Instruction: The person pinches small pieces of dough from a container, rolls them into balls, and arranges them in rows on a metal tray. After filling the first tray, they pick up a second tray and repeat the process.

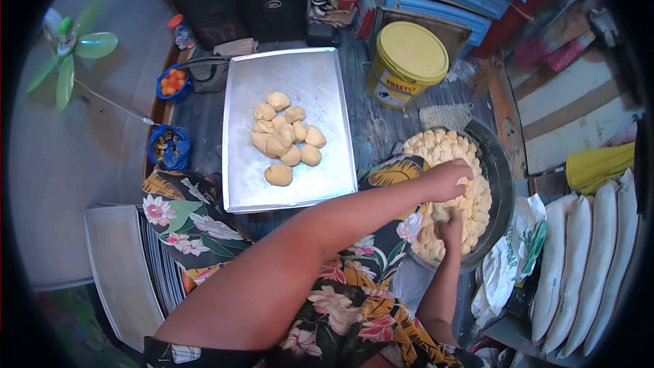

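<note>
A large round dark basin (503, 184) on my right is filled with many small pale yellow lumps of dough (436, 146). My left hand (447, 181) reaches across my body and over the basin. Its fingers are closed, with pale dough showing at their edge. Just below it, my right hand (449, 226) is low over the lumps; its fingertips are blurred, so I cannot make out their grip. In front of me lies a rectangular metal tray (242, 95) bearing several smooth dough balls (278, 175), most of them piled together near its middle.
Behind the basin stands a yellow lidded bucket (412, 54). Blue bags (178, 153) line the left wall. A stack of trays (122, 266) stands by my left leg. Long white sacks (589, 266) and a crumpled plastic bag (507, 259) are at the right.
</note>
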Available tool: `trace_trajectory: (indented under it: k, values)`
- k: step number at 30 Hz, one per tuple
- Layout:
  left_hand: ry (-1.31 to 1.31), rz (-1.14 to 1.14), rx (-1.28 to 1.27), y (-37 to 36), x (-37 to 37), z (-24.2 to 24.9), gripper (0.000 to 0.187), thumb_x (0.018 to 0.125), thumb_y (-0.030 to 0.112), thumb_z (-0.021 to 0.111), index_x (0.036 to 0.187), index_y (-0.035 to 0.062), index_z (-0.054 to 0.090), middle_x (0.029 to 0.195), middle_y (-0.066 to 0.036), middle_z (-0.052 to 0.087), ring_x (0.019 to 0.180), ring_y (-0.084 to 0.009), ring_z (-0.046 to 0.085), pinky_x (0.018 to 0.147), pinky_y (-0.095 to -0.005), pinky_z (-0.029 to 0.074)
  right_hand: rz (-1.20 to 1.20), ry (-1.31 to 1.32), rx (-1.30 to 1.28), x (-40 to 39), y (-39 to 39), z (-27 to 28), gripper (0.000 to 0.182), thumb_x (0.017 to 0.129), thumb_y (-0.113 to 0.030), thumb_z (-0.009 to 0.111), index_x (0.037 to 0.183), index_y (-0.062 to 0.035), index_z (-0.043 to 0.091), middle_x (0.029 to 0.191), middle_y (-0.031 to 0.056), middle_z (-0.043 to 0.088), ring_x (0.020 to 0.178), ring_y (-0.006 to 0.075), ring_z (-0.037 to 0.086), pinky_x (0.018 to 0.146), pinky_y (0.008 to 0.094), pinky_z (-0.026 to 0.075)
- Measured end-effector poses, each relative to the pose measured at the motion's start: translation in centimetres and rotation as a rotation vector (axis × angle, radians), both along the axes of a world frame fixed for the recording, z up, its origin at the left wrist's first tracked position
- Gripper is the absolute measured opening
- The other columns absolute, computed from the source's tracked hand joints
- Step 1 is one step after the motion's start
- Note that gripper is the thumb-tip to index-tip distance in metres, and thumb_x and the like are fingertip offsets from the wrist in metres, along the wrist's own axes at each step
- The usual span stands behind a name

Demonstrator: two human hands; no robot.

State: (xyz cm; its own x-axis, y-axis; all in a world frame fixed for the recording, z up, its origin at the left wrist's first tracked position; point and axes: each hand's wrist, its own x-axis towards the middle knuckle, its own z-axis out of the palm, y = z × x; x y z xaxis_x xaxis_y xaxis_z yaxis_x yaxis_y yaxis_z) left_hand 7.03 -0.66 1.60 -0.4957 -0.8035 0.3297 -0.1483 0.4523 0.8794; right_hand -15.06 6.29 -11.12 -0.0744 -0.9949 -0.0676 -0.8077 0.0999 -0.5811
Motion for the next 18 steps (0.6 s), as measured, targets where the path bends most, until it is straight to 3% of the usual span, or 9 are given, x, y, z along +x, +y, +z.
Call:
trace_trajectory:
  k: [1, 3, 5, 6, 8, 11, 14, 16, 18]
  values:
    - [0.048, 0.064, -0.079, -0.2, 2.0, 0.4, 0.026, 0.079, 0.018, 0.062, 0.103, 0.007, 0.061, 0.107, -0.013, 0.055, 0.106, -0.0307, 0.052, 0.091, -0.038, 0.042, -0.036, -0.162, -0.139, -0.1, -2.3, 0.3, 0.035, 0.062, 0.002, 0.059, 0.097, 0.0007, 0.056, 0.095, 0.0164, 0.054, 0.09, 0.0322, 0.055, 0.082, 0.0371, 0.044]
    - [0.041, 0.238, -0.182, -0.3, 7.2, 1.7, 0.027, 0.08, 0.017, 0.063, 0.105, 0.0077, 0.061, 0.111, -0.014, 0.055, 0.11, -0.0305, 0.049, 0.095, -0.0374, 0.04, -0.06, -0.594, -0.19, 6.0, -4.2, 9.3, 0.039, 0.065, 0.003, 0.054, 0.104, 0.0012, 0.05, 0.097, 0.0132, 0.051, 0.096, 0.0253, 0.052, 0.088, 0.0333, 0.041]
    - [-0.097, 0.458, -0.267, -0.7, 14.5, 3.1, 0.026, 0.079, 0.016, 0.065, 0.104, 0.0081, 0.062, 0.115, -0.014, 0.055, 0.111, -0.0307, 0.048, 0.096, -0.0375, 0.038, 0.105, -0.366, -0.365, 10.5, -6.8, 13.8, 0.044, 0.067, 0.002, 0.052, 0.111, 0.001, 0.047, 0.109, 0.0134, 0.05, 0.106, 0.0242, 0.049, 0.094, 0.034, 0.038]
    - [-0.108, 0.594, -0.286, -1.3, 18.2, 2.5, 0.025, 0.079, 0.015, 0.066, 0.102, 0.0078, 0.062, 0.112, -0.014, 0.057, 0.109, -0.0308, 0.05, 0.096, -0.0382, 0.039, 0.159, -0.599, -0.411, 14.1, -7.4, 15.7, 0.045, 0.067, 0.001, 0.052, 0.111, 0.0002, 0.047, 0.108, 0.0133, 0.049, 0.107, 0.0249, 0.047, 0.094, 0.0341, 0.037]
    - [-0.229, 0.819, -0.272, -0.8, 26.2, 2.3, 0.026, 0.077, 0.011, 0.066, 0.102, 0.0045, 0.062, 0.107, -0.017, 0.058, 0.104, -0.0336, 0.052, 0.094, -0.0382, 0.041, 0.378, -0.483, -0.503, 20.0, -10.3, 16.7, 0.047, 0.066, -0.001, 0.056, 0.113, -0.0015, 0.048, 0.109, 0.015, 0.049, 0.106, 0.0295, 0.048, 0.095, 0.0367, 0.037]
    - [-0.544, 1.153, 0.035, 1.6, 34.6, 0.7, 0.034, 0.074, 0.015, 0.068, 0.105, 0.004, 0.061, 0.111, -0.019, 0.056, 0.105, -0.0349, 0.053, 0.091, -0.0382, 0.043, 0.617, -0.374, -0.639, 30.6, -11.7, 17.2, 0.041, 0.066, -0.003, 0.062, 0.107, -0.0022, 0.053, 0.107, 0.0168, 0.051, 0.103, 0.0328, 0.05, 0.091, 0.0379, 0.04]
    - [-0.629, 1.07, 0.324, 3.7, 38.3, -2.2, 0.039, 0.072, 0.018, 0.07, 0.107, 0.0038, 0.062, 0.11, -0.02, 0.058, 0.103, -0.0351, 0.056, 0.089, -0.0382, 0.045, 0.737, -0.246, -0.33, 38.0, -11.6, 13.7, 0.045, 0.066, -0.008, 0.066, 0.11, -0.0043, 0.054, 0.112, 0.0191, 0.051, 0.106, 0.0368, 0.05, 0.091, 0.0381, 0.042]
    - [-0.573, 0.889, 0.274, 4.8, 39.5, -4.0, 0.039, 0.071, 0.022, 0.07, 0.106, 0.0054, 0.063, 0.099, -0.018, 0.062, 0.095, -0.0337, 0.06, 0.085, -0.0403, 0.047, 0.89, -0.074, -0.205, 40.1, -12.6, 11.2, 0.049, 0.07, -0.015, 0.066, 0.116, -0.0086, 0.054, 0.116, 0.0175, 0.051, 0.108, 0.0366, 0.049, 0.093, 0.0383, 0.042]
    - [-0.331, 0.932, 0.328, 5.9, 39.7, -3.5, 0.036, 0.071, 0.02, 0.071, 0.102, 0.0044, 0.064, 0.091, -0.018, 0.065, 0.087, -0.0309, 0.063, 0.08, -0.0374, 0.049, 0.973, 0.205, -0.081, 40.8, -13.2, 12.4, 0.05, 0.072, -0.022, 0.066, 0.119, -0.0138, 0.054, 0.119, 0.015, 0.051, 0.111, 0.0365, 0.049, 0.096, 0.0392, 0.04]
